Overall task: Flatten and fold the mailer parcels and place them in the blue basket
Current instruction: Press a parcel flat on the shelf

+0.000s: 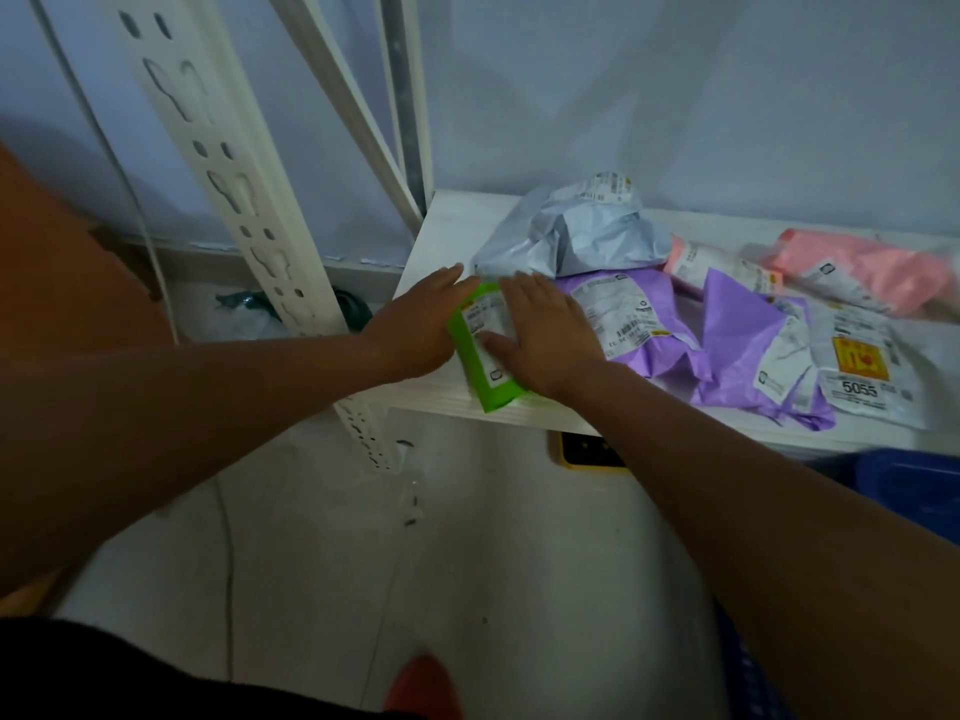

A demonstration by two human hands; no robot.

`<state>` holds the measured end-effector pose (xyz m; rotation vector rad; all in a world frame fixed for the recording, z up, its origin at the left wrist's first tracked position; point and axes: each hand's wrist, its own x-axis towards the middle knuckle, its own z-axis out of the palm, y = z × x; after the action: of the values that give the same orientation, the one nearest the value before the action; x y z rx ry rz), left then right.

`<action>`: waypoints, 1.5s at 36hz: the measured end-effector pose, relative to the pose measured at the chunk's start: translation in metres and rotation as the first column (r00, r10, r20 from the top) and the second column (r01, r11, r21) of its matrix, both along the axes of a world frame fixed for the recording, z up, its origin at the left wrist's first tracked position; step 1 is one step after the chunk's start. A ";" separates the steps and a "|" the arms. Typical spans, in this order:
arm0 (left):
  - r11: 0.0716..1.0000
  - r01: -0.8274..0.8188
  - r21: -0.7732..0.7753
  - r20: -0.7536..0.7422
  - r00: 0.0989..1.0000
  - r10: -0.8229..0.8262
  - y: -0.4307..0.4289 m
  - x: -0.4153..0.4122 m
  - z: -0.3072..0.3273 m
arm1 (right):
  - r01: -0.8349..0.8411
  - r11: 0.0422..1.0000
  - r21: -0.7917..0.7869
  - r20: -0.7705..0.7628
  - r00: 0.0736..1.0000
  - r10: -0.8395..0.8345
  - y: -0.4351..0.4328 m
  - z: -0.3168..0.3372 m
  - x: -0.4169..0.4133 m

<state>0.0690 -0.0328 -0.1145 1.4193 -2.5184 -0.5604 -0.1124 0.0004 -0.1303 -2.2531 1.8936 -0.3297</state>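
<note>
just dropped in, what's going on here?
A person flattens a green mailer at the front left corner of the white shelf: left hand against its left edge, right hand flat on its label. A grey mailer, purple mailers and a pink mailer lie crumpled to the right, not yet folded. The blue basket shows partly at lower right.

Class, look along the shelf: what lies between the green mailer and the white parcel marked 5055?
The head view shows two crumpled mailers there: the left purple mailer nearer the green mailer, the right purple mailer beside the white parcel.
</note>
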 end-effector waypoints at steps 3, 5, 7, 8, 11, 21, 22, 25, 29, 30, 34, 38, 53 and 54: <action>0.993 0.109 -0.044 0.071 0.992 -0.106 -0.005 -0.001 -0.002 | 0.115 0.993 0.019 -0.025 0.993 -0.114 0.008 0.004 0.001; 0.981 0.180 -0.067 0.131 0.977 -0.170 -0.009 -0.001 -0.006 | 0.156 0.987 0.042 -0.089 0.984 -0.152 0.014 0.005 0.002; 0.968 0.239 -0.078 0.196 0.955 -0.220 -0.012 -0.003 -0.008 | 0.158 0.986 0.061 -0.144 0.978 -0.148 0.017 0.004 0.004; 0.957 0.274 -0.099 0.229 0.942 -0.246 -0.013 -0.003 -0.008 | 0.147 0.987 0.063 -0.157 0.978 -0.135 0.019 0.003 0.005; 0.901 0.358 -0.245 0.353 0.898 -0.261 -0.015 0.001 -0.007 | 0.082 0.995 0.058 -0.096 0.992 -0.076 0.019 0.002 0.007; 0.900 0.375 -0.224 0.466 0.852 -0.239 -0.019 0.012 -0.008 | -0.147 0.981 0.123 -0.094 0.983 0.159 0.000 0.011 -0.003; 0.920 0.340 -0.197 0.473 0.855 -0.215 -0.019 0.011 -0.005 | -0.129 0.985 0.113 -0.088 0.986 0.139 -0.001 0.013 -0.002; 0.942 0.290 -0.170 0.490 0.854 -0.175 -0.019 0.010 -0.002 | -0.047 0.992 0.119 -0.038 0.998 0.052 0.000 0.015 0.002; 0.909 0.341 -0.239 0.516 0.838 -0.179 -0.018 0.012 -0.001 | -0.031 0.999 0.040 0.014 0.999 0.031 0.001 0.010 0.004; 0.901 0.346 -0.263 0.495 0.850 -0.182 -0.018 0.011 0.001 | -0.021 1.000 0.013 0.048 0.999 0.020 0.001 0.009 0.004; 0.896 0.281 -0.345 0.363 0.920 -0.149 -0.019 0.005 0.000 | 0.049 0.998 -0.031 0.136 0.990 -0.044 0.000 0.002 0.008; 0.945 0.106 -0.308 0.240 0.970 -0.030 -0.011 -0.005 -0.012 | 0.090 0.991 -0.098 0.084 0.993 -0.082 0.002 -0.006 0.016; 0.970 -0.147 -0.194 0.157 0.971 0.179 0.007 -0.025 -0.055 | 0.005 0.998 -0.060 -0.031 0.999 -0.007 0.001 -0.034 0.016; 0.970 -0.142 -0.198 0.160 0.971 0.175 0.007 -0.025 -0.057 | 0.013 0.998 -0.060 -0.018 1.000 -0.014 0.001 -0.038 0.016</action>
<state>0.0444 -0.0255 -0.1715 1.6432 -2.4780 -0.1723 -0.0964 0.0018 -0.1683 -2.2894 1.9339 -0.3736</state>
